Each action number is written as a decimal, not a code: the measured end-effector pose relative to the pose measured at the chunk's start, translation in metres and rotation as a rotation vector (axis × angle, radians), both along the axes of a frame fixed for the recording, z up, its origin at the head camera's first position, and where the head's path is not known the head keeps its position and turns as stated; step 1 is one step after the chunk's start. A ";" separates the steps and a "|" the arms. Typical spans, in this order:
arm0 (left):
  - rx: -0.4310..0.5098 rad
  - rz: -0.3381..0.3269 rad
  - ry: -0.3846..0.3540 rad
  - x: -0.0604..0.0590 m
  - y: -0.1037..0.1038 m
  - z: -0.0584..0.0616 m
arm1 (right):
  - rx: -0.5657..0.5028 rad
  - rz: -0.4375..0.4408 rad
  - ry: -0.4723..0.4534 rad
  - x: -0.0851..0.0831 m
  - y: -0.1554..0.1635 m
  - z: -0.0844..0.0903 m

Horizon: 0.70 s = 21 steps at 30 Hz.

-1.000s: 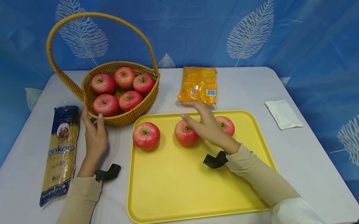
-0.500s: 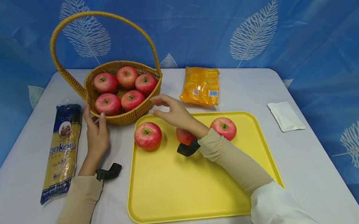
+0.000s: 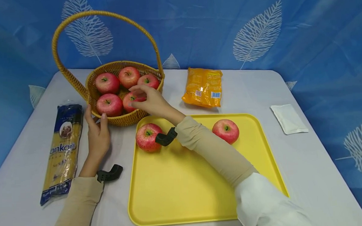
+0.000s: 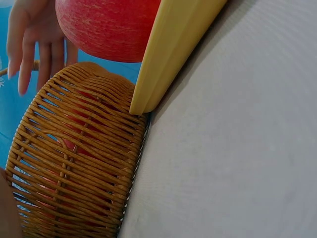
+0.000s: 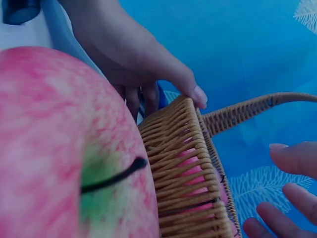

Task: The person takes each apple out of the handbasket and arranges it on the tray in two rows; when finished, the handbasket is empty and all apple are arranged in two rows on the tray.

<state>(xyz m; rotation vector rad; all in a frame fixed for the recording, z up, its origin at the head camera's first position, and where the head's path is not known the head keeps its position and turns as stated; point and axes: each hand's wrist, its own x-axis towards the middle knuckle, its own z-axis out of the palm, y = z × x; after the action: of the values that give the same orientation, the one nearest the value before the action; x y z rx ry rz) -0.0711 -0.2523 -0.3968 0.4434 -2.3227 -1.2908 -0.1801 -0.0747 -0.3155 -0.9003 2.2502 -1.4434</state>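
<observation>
My left hand (image 3: 98, 137) holds the front left of the wicker basket (image 3: 124, 121); in the right wrist view its thumb (image 5: 185, 82) lies on the rim. Several red apples sit inside the basket. Above the front right apple (image 3: 128, 102) hovers my right hand (image 3: 153, 100), thumb and fingers spread; whether they touch it I cannot tell. On the yellow tray (image 3: 183, 192) are a left apple (image 3: 146, 137) and a right apple (image 3: 226, 131). My right forearm covers the middle of the tray's back part. The left wrist view shows the right hand (image 4: 42, 44) beyond the basket.
A pasta packet (image 3: 61, 153) lies left of my left hand. An orange packet (image 3: 202, 87) is behind the tray, and a small white sachet (image 3: 289, 119) lies at the right. The basket's tall handle (image 3: 105, 13) arches over the apples.
My right hand has moved left from over the tray to above the basket's front right apple, its forearm now hiding the middle tray apple. My left hand has stayed at the basket.
</observation>
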 end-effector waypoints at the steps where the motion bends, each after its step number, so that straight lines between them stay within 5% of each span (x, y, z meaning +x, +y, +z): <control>1: -0.001 0.000 0.002 0.000 0.000 0.000 | 0.010 -0.002 -0.007 -0.001 -0.004 0.000; 13: 0.000 -0.003 -0.012 0.001 0.000 0.000 | 0.125 -0.024 -0.043 -0.016 -0.036 -0.003; 21: 0.008 -0.010 -0.022 0.001 0.000 0.001 | 0.323 -0.041 0.006 -0.022 -0.042 0.001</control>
<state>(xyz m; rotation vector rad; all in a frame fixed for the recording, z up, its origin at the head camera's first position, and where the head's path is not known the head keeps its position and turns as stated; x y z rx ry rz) -0.0697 -0.2526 -0.3956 0.4507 -2.3413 -1.3071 -0.2019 -0.1166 -0.3149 -0.7579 2.4246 -1.0482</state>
